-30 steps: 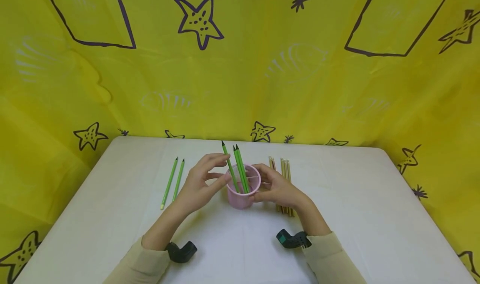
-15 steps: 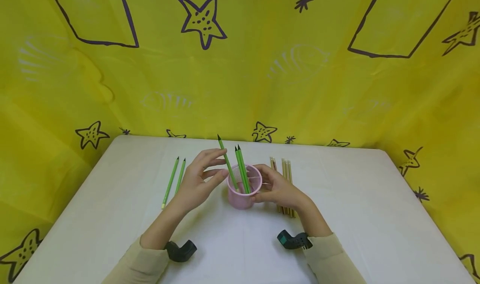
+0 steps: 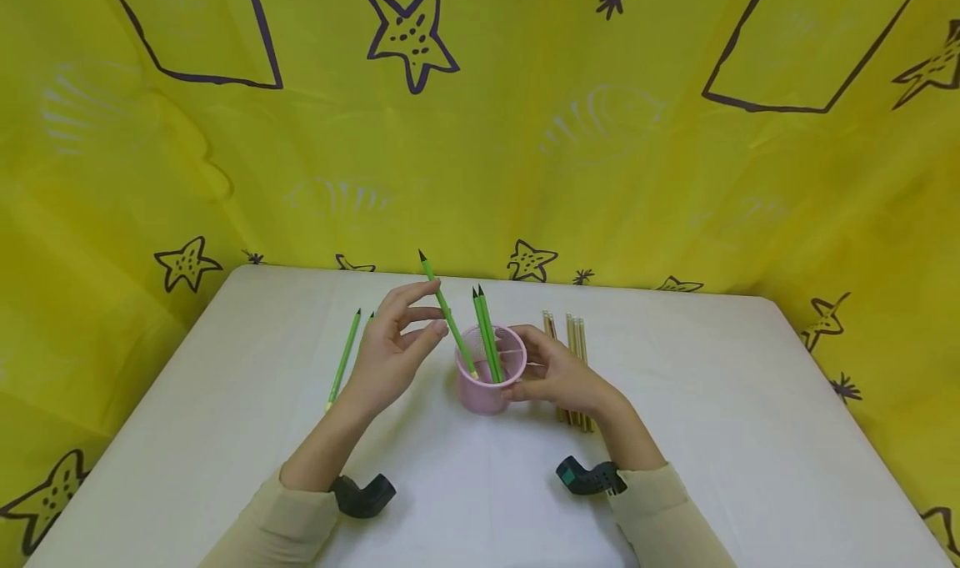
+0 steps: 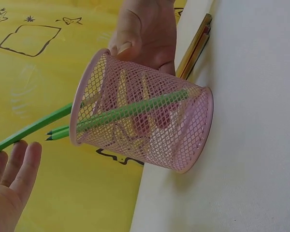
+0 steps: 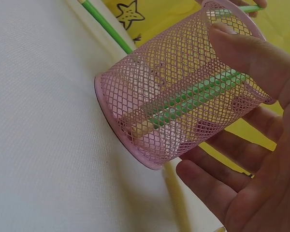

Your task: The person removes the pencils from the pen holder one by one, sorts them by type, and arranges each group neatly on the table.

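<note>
My left hand [image 3: 393, 347] pinches a green pencil [image 3: 450, 314] with a black tip pointing up and to the left. Its light eraser end is still within the mouth of a pink mesh pencil cup [image 3: 480, 397]. Two more green pencils [image 3: 487, 334] lean inside the cup, tips up, and show through the mesh in both wrist views. My right hand [image 3: 562, 372] grips the cup from its right side, thumb on the near wall by the rim [image 5: 225, 10]. In the right wrist view, the cup's base is close over the white tabletop.
Left of the cup, a green pencil [image 3: 345, 355] lies on the white table [image 3: 712, 426], with another mostly hidden behind my left hand. Several gold pencils [image 3: 577, 343] lie at the right, partly under my right hand. A yellow patterned cloth [image 3: 480, 176] hangs behind.
My left hand has drawn its green pencil up and to the left, so more of it stands above the cup's rim. The right hand and cup have stayed nearly in place.
</note>
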{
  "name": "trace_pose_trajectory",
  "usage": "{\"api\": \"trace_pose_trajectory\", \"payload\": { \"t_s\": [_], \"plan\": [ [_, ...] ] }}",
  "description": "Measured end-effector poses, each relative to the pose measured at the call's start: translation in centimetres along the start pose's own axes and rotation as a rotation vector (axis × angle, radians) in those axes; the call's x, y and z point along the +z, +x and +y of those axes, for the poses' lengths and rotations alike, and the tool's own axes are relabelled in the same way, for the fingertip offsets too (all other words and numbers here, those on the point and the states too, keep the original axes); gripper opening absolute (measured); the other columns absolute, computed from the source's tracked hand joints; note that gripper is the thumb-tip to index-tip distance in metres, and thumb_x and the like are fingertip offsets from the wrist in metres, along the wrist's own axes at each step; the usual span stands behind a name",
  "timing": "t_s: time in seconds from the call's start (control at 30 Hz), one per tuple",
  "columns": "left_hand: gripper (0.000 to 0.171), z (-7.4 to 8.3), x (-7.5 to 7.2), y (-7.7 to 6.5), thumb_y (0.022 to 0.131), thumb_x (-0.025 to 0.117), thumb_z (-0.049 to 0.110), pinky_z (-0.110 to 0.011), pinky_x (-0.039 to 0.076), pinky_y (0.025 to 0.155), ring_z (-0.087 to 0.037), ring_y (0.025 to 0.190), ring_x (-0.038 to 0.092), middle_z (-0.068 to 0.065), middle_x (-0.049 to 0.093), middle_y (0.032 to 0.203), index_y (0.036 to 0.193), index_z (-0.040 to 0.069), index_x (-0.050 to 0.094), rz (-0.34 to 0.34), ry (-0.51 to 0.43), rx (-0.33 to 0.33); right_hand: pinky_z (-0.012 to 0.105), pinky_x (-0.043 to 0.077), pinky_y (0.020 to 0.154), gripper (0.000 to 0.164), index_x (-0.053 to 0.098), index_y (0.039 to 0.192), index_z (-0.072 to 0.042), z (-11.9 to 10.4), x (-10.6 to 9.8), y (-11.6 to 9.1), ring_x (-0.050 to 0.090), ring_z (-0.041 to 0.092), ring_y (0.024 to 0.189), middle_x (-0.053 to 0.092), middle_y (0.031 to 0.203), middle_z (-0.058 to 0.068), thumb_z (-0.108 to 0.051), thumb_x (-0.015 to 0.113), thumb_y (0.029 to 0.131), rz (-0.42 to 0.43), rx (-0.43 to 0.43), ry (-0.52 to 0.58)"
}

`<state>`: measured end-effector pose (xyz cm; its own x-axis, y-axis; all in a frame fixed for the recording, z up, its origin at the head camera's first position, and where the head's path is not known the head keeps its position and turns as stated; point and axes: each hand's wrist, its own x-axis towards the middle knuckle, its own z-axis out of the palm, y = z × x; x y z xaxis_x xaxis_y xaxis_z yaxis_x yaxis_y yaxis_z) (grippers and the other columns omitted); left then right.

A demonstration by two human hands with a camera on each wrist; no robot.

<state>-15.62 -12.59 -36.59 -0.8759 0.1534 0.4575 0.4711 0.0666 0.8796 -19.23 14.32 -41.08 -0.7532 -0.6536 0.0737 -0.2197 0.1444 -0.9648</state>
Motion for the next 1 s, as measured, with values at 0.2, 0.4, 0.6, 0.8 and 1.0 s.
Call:
{"api": "trace_pose_trajectory", "payload": {
  "t_s": [0.2,0.4,0.6,0.8,1.0],
  "plan": [
    [0.053,0.26,-0.30,0.20,0.091,0.067,-0.005,-0.034,0.060,0.085,-0.024,0.109,0.064,-0.008,0.049,0.138,0.141,0.009,0.053,0.047,-0.066,0.001,0.047,0.045,0.109,0.078,0.042,0.144,-0.006,0.04,-0.10,-0.06,0.051,0.032,0.132,0.054,0.140,0.016,-0.004,0.083,0.078,0.007,0.002,-0.006],
    [0.052,0.53,-0.54,0.20,0.090,0.067,-0.009,-0.037,0.061,0.082,-0.019,0.103,0.065,-0.007,0.049,0.134,0.138,0.006,0.053,0.106,-0.110,0.009,0.049,0.045,0.109,0.080,0.042,0.145,-0.005,-0.03,-0.03,0.00,0.050,0.034,0.132,0.055,0.140,0.016,-0.002,0.083,0.077,0.001,0.001,0.006],
    [0.048,0.83,-0.64,0.23,0.090,0.066,-0.009,-0.036,0.061,0.081,-0.014,0.099,0.065,-0.006,0.052,0.132,0.135,0.002,0.053,0.122,-0.099,0.002,0.051,0.044,0.109,0.079,0.042,0.144,-0.005,0.01,-0.03,0.00,0.050,0.035,0.132,0.054,0.140,0.017,-0.002,0.083,0.076,0.001,-0.006,0.013],
    [0.046,0.83,-0.86,0.29,0.089,0.067,-0.008,-0.036,0.062,0.077,-0.018,0.092,0.065,-0.006,0.054,0.128,0.132,0.001,0.053,0.137,-0.099,-0.004,0.048,0.045,0.109,0.080,0.043,0.144,-0.007,0.01,0.00,0.02,0.050,0.033,0.132,0.054,0.140,0.015,-0.003,0.084,0.076,0.005,-0.007,0.004],
    [0.047,0.81,-1.01,0.31,0.088,0.065,-0.013,-0.037,0.063,0.074,-0.017,0.092,0.064,-0.009,0.053,0.127,0.131,-0.002,0.052,0.145,-0.127,0.016,0.046,0.045,0.109,0.080,0.043,0.144,-0.007,0.15,0.01,-0.02,0.050,0.033,0.133,0.054,0.140,0.014,-0.003,0.084,0.076,0.009,-0.005,-0.005]
  ]
}}
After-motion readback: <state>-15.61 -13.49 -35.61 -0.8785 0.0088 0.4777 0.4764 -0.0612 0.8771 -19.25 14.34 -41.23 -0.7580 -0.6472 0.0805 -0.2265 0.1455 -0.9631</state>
